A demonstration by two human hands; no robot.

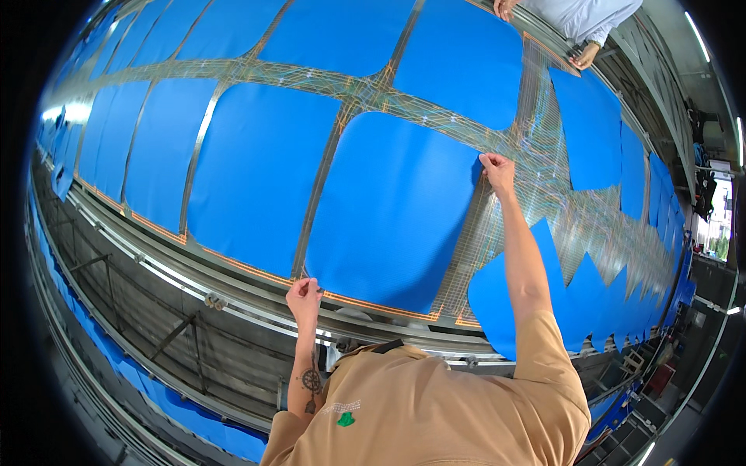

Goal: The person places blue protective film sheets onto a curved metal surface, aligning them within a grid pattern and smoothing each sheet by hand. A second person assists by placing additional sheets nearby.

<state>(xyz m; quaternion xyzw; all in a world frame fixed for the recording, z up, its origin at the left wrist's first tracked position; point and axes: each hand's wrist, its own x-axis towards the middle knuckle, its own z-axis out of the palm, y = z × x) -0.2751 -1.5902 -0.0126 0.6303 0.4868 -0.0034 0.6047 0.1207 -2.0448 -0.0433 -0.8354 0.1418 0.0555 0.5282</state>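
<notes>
A blue fabric-like panel point(388, 210) with rounded corners lies on the long table point(536, 116), whose bare strips show a grid of fine coloured lines. At its near left corner, my left hand point(304, 301) pinches the edge between thumb and fingers. My right arm reaches out across the table, and my right hand point(499, 172) pinches the panel's far right corner. Between the two hands the sheet lies mostly flat, with soft shading on its right part. Another blue panel point(256, 171) lies just to the left, separated by a narrow dark strip.
Several more blue panels run along the table in two rows. Jagged-edged blue pieces point(552, 287) lie to the right. Across the table a co-worker in a light sleeve point(602, 19) has a hand point(584, 56) at the far edge. A metal rail point(256, 303) runs along my side.
</notes>
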